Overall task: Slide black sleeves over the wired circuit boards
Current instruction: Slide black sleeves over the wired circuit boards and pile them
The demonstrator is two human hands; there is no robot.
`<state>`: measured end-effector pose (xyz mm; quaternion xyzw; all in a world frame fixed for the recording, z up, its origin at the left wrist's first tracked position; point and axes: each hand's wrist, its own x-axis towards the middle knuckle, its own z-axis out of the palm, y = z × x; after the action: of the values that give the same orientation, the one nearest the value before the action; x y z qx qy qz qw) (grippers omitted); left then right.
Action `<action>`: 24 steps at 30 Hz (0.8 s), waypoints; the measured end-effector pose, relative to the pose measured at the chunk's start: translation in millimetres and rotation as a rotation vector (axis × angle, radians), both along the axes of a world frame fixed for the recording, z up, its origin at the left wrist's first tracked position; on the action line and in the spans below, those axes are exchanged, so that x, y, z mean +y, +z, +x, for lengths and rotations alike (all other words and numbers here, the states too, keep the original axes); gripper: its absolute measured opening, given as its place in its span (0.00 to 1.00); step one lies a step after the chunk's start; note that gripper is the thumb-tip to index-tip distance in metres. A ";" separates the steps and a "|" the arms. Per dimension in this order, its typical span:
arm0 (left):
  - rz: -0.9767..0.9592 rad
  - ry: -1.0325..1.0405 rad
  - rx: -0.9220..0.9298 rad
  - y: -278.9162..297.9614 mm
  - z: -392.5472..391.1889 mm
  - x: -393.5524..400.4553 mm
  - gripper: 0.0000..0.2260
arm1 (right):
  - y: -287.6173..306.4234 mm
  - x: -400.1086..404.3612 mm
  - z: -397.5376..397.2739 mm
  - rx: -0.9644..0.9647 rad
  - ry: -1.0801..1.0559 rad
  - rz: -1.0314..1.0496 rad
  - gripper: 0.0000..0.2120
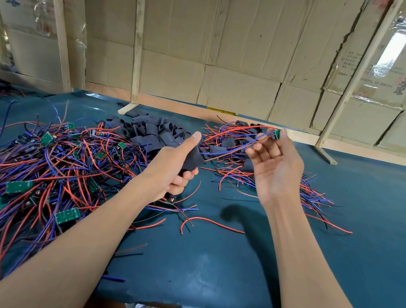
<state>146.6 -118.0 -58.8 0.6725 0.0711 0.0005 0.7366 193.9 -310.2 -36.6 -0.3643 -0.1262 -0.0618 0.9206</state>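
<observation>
Brown cardboard wall with pale wooden posts behind, dark teal table mat below. Left hand up over the middle of the mat, arm reaching in from the bottom left, thumb pointing up, fingers curled tight round a soft black sleeve. Small board with a round part poking out just under that hand. Right hand raised higher and a bit further back, palm turned toward the camera, thumb and fingertips pinching a small green circuit board, other fingers bent loosely. Red and blue wires running from that board down toward the sleeve's open end; can't tell whether already inside. Big messy pile of green boards with red, blue and black wires on the left of the mat. Heap of black sleeves at the back middle. Another pile, wired boards with sleeves on, on the right behind the hands. One loose red wire near the front.
</observation>
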 end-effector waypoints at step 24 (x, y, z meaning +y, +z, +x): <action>0.269 -0.040 -0.532 -12.1 6.4 1.1 0.27 | -1.6 5.6 -7.7 -0.119 0.063 -0.167 0.08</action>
<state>153.0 -116.9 -70.9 0.7415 -0.1384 0.1716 0.6337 186.2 -304.6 -38.3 -0.4311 -0.1965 -0.0436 0.8796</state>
